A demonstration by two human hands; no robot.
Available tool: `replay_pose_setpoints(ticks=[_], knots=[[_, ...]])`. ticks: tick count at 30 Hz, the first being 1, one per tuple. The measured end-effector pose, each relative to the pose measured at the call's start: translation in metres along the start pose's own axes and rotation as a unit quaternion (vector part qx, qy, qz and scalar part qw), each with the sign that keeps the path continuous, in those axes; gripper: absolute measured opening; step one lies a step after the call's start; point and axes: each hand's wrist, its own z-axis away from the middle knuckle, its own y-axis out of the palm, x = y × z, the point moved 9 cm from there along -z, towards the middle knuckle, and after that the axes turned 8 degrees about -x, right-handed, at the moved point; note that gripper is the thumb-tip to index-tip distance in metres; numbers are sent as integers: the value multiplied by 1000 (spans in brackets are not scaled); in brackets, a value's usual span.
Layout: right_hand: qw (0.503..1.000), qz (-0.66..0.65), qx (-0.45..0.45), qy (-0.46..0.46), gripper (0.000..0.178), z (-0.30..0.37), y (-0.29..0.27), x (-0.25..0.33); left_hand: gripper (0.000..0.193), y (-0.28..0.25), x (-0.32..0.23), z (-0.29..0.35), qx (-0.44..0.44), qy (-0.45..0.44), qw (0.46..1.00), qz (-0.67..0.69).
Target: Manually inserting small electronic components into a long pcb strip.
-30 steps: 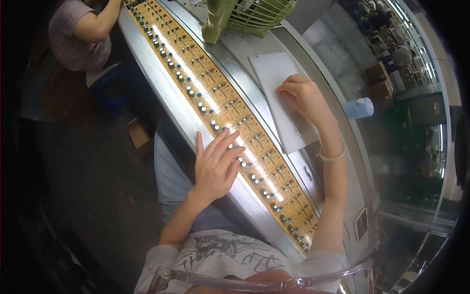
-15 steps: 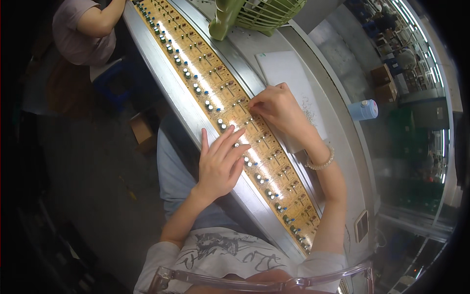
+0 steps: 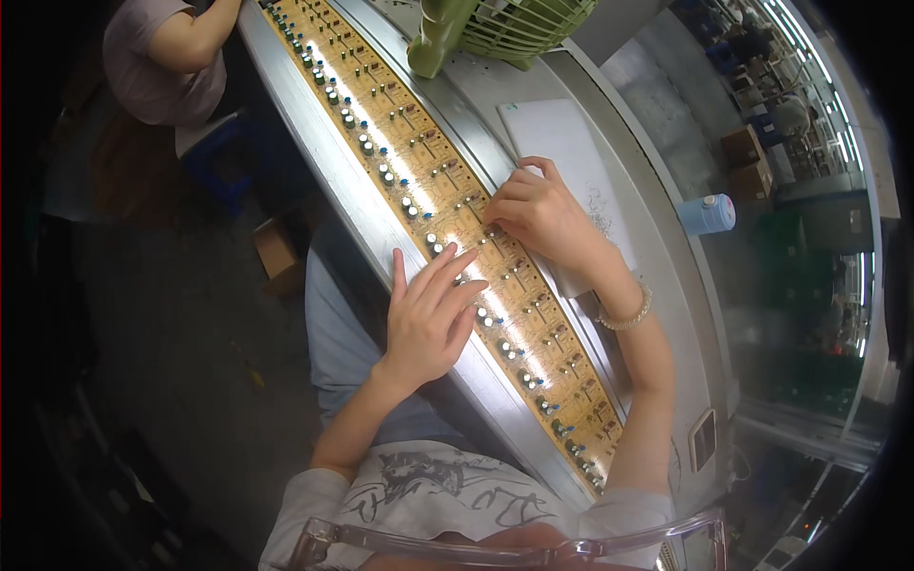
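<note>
A long strip of yellow-brown circuit boards [image 3: 460, 221] runs diagonally between metal rails, set with rows of small parts and green, white-topped capacitors. My left hand [image 3: 428, 319] lies with fingers spread over the near rail and the boards' near edge, holding nothing. Over the boards' far edge, my right hand [image 3: 541, 211] is closed in a pinch, its fingertips down among the small components. Whatever sits between those fingertips is hidden. Beside the right hand, a white sheet [image 3: 562, 143] bears a scatter of tiny wire-like parts [image 3: 600, 209].
A green fan [image 3: 514, 29] stands at the far end of the grey bench. Along the right side are a light-blue bottle [image 3: 706, 214] and a small framed device [image 3: 703, 440]. Another person's arm [image 3: 195, 43] reaches toward the strip at upper left. A cardboard box [image 3: 276, 252] sits below.
The circuit boards have slid slightly along the rails toward the lower right. My right hand's fingers have shifted a little downward at the boards' far edge; my left hand stays put.
</note>
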Motion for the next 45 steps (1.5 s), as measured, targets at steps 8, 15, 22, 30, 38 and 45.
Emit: replay_pose_setpoints(ticks=[8, 15, 22, 30, 38, 45], knots=[[993, 88, -68, 48, 9, -4, -55, -24, 23, -3, 2, -2, -8, 1, 1000, 9], [931, 93, -5, 354, 12, 40, -81, -104, 22, -4, 4, -4, -9, 1, 1000, 9], [920, 76, 34, 384, 11, 42, -72, -111, 23, -4, 5, -6, -6, 2, 1000, 8], [921, 53, 9, 386, 12, 40, -78, -112, 22, -5, 7, -6, -6, -1, 1000, 6], [937, 18, -16, 348, 10, 28, -69, -106, 23, -6, 8, -8, -6, -1, 1000, 10], [951, 51, -54, 299, 9, 24, -76, -104, 23, -6, 8, -9, -9, -1, 1000, 9]])
